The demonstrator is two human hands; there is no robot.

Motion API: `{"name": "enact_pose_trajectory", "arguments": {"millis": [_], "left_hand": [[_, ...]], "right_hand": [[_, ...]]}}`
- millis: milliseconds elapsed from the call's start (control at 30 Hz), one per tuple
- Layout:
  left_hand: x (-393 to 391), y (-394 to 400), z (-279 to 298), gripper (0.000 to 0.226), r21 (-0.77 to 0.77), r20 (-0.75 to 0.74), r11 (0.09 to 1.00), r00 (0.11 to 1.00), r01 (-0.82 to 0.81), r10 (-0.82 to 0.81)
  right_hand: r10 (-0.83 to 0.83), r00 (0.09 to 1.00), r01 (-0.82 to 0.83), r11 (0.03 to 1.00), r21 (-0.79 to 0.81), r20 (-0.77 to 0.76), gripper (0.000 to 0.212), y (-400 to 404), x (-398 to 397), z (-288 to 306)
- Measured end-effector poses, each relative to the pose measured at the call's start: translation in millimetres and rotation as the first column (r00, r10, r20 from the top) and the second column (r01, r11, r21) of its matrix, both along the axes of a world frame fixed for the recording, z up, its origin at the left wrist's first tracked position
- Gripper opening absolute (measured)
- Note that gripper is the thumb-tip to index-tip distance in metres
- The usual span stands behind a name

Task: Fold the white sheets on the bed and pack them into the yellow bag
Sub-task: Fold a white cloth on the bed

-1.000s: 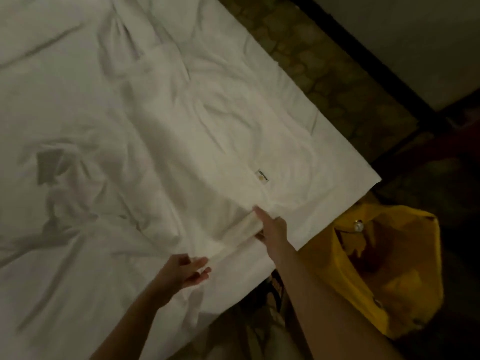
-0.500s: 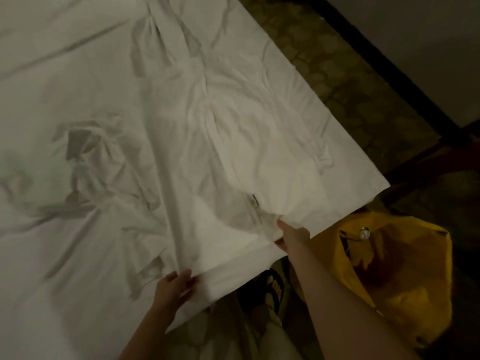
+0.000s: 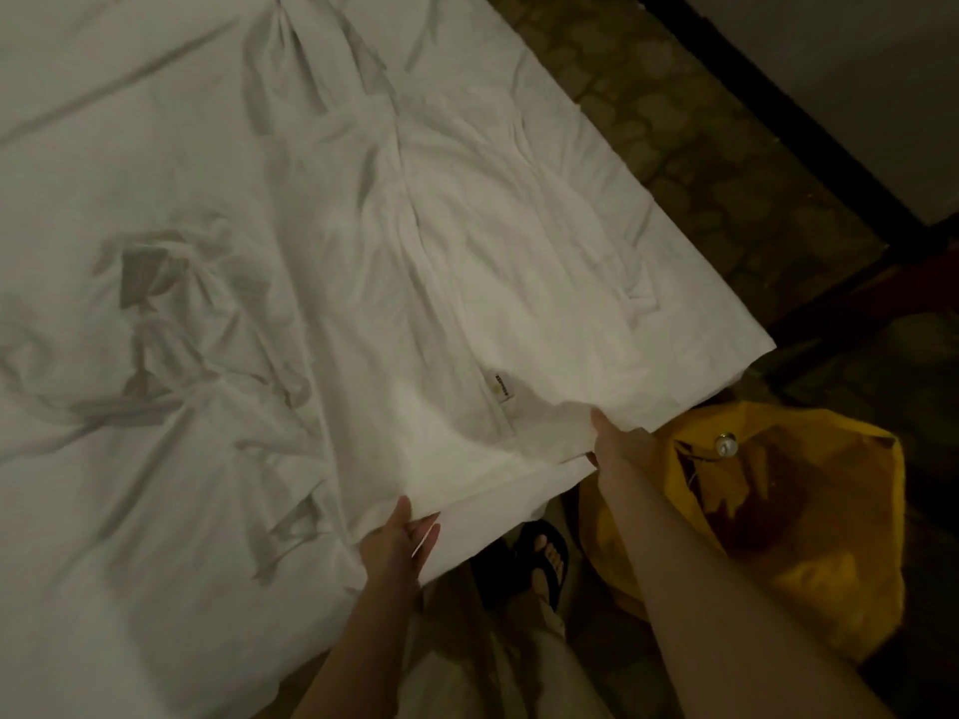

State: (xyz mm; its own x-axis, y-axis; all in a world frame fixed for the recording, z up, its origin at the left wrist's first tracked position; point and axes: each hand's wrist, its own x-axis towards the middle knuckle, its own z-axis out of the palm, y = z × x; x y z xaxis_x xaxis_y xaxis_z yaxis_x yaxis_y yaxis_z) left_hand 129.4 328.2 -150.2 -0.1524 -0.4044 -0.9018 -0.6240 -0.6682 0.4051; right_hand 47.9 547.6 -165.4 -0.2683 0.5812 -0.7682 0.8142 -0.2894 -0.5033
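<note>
A white sheet [image 3: 467, 282] lies rumpled across the bed, with a small label [image 3: 501, 385] near its front edge. My left hand [image 3: 399, 537] pinches that front edge at its near corner. My right hand [image 3: 617, 446] grips the same edge further right, thumb on top. The yellow bag [image 3: 809, 521] stands open on the floor to the right of the bed's corner, just beyond my right forearm.
More white bedding [image 3: 155, 355] covers the bed to the left. A patterned dark floor [image 3: 700, 163] runs along the bed's right side, with a dark skirting and wall [image 3: 830, 70] beyond. My foot in a black sandal [image 3: 545, 557] stands between bed and bag.
Both hands have taken hold of the sheet's front edge; the left hand, open a second ago, now pinches it. The hands have spread apart and the edge is drawn toward me.
</note>
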Motion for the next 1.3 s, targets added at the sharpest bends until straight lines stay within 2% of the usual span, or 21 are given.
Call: {"name": "enact_pose_trajectory", "arguments": {"millis": [100, 200, 333, 433, 500, 633, 800, 1033, 1200, 1300], "left_hand": [[-11.3, -5.0, 14.2, 0.018, -0.202, -0.091, 0.979, 0.996, -0.027, 0.008], [-37.6, -8.3, 35.4, 0.023, -0.341, -0.212, 0.938, 0.977, -0.061, -0.013], [-95.0, -24.4, 67.1, 0.012, -0.385, -0.351, 0.919, 0.934, -0.081, -0.065], [-152.8, -43.5, 85.1, 0.017, -0.378, -0.446, 0.922, 0.889, -0.082, -0.104], [-191.4, -61.7, 92.8, 0.024, -0.380, -0.465, 0.925, 0.869, -0.024, -0.168], [-249.7, -94.7, 101.4, 0.040, -0.402, -0.424, 0.904, 0.846, 0.144, -0.324], [-320.3, -128.7, 87.1, 0.039, -0.500, -0.354, 0.823, 0.803, 0.270, -0.479], [-407.6, -140.1, 56.8, 0.029, -0.550, -0.251, 0.754, 0.789, 0.360, -0.560], [-464.1, -146.4, 42.4, 0.034, -0.640, -0.117, 0.669, 0.813, 0.377, -0.570], [-486.9, -153.5, 29.2, 0.035, -0.607, -0.065, 0.673, 0.818, 0.422, -0.572]], "right_hand": [[-0.056, 0.998, 0.057, 0.998, 0.002, -0.038, 0.059, -0.1, -6.4, 5.1], [-0.131, 0.967, 0.144, 0.989, 0.043, -0.220, 0.045, -2.3, -33.7, 26.1], [-0.129, 0.892, 0.151, 0.988, 0.016, -0.434, 0.042, -23.7, -92.3, 63.4], [-0.114, 0.848, 0.117, 0.993, -0.026, -0.517, 0.041, -41.3, -145.2, 90.9], [-0.109, 0.832, 0.110, 0.993, -0.030, -0.544, 0.042, -55.5, -181.8, 101.8], [-0.111, 0.825, 0.098, 0.994, -0.053, -0.554, 0.028, -81.9, -237.3, 108.4], [0.025, 0.817, -0.024, 1.000, 0.009, -0.576, 0.034, -114.9, -293.0, 97.8], [0.051, 0.821, -0.021, 0.998, 0.059, -0.568, 0.028, -114.9, -378.7, 67.2], [0.098, 0.829, -0.066, 0.995, 0.079, -0.550, 0.028, -110.7, -435.8, 41.0], [0.153, 0.837, -0.108, 0.987, 0.115, -0.526, 0.029, -113.1, -459.4, 27.9]]}}
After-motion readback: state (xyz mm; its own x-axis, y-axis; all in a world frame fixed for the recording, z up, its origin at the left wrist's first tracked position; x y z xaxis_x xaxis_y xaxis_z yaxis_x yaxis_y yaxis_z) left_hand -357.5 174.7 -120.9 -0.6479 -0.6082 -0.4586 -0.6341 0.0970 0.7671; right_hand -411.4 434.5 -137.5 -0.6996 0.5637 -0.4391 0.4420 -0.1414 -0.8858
